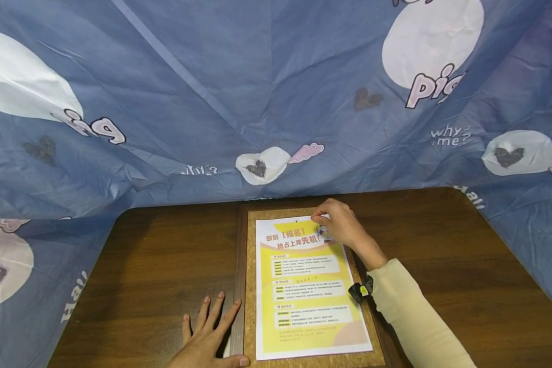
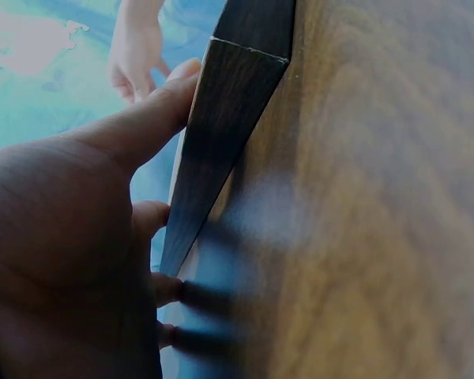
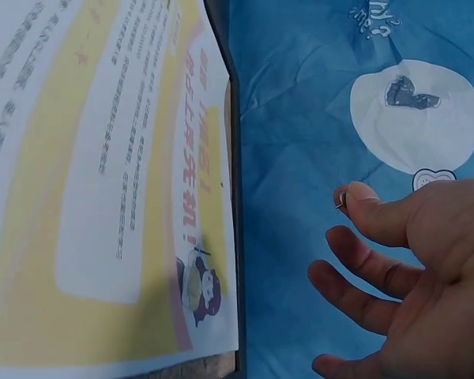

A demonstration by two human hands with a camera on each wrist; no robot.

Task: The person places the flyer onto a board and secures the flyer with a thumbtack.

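Observation:
A yellow-and-white printed poster (image 1: pixel 310 291) lies on a cork board (image 1: pixel 252 286) with a dark wooden frame (image 1: pixel 237 306). My right hand (image 1: pixel 342 225) is over the poster's top right corner. In the right wrist view its thumb and index finger pinch a small metal thumbtack (image 3: pixel 343 199), while the other fingers are loosely bent. A small dark pin (image 1: pixel 296 222) shows at the middle of the poster's top edge. My left hand (image 1: pixel 207 332) lies with spread fingers at the board's left side, and its thumb rests at the frame's edge.
The board lies on a dark brown wooden table (image 1: pixel 165 255). A blue printed cloth (image 1: pixel 202 102) hangs behind and around the table. A black wrist camera (image 1: pixel 361 291) sits at the right sleeve, over the board's right edge.

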